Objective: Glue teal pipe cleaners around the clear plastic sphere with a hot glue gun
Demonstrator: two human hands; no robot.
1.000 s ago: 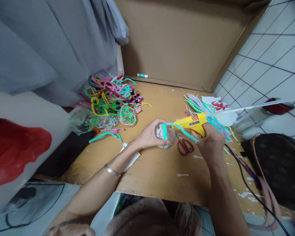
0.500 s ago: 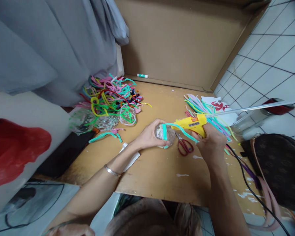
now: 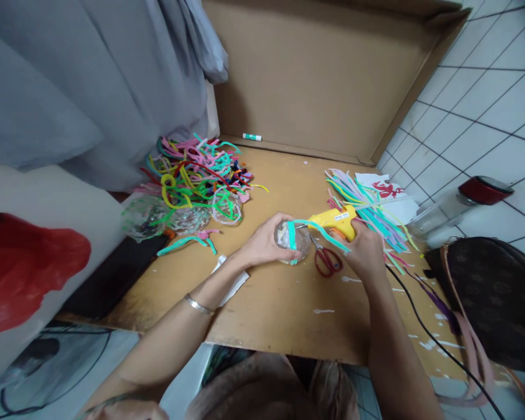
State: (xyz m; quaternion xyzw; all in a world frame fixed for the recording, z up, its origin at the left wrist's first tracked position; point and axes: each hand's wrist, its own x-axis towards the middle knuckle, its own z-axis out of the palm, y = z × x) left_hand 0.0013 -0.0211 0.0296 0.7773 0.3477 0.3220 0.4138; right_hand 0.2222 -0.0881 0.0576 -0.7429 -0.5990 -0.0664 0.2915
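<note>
My left hand (image 3: 266, 240) is wrapped round a small clear plastic container (image 3: 304, 244), its thumb pressed on the near side. A turquoise pipe cleaner (image 3: 292, 234) runs across the container, and its loose end curves off to the right, past the gun, to my right fingers. In my right hand (image 3: 367, 249) is a yellow hot glue gun (image 3: 331, 219), its nozzle at the container's upper right side, where the exact contact is hard to see. A clear glue stick (image 3: 382, 202) sticks out behind the gun. Red-handled scissors (image 3: 329, 262) lie just below the gun.
A heap of colourful pipe cleaners (image 3: 196, 169) and clear plastic pieces (image 3: 144, 217) covers the back left. More straight pipe cleaners (image 3: 367, 204) lie at right, near a bottle (image 3: 446, 210) and a brown bag (image 3: 490, 303). A black cord (image 3: 424, 326) trails off the table's right side.
The glue gun has tilted in my right hand, and its glue stick now appears much shorter. My right hand has shifted slightly left. My left hand and the container stay nearly still.
</note>
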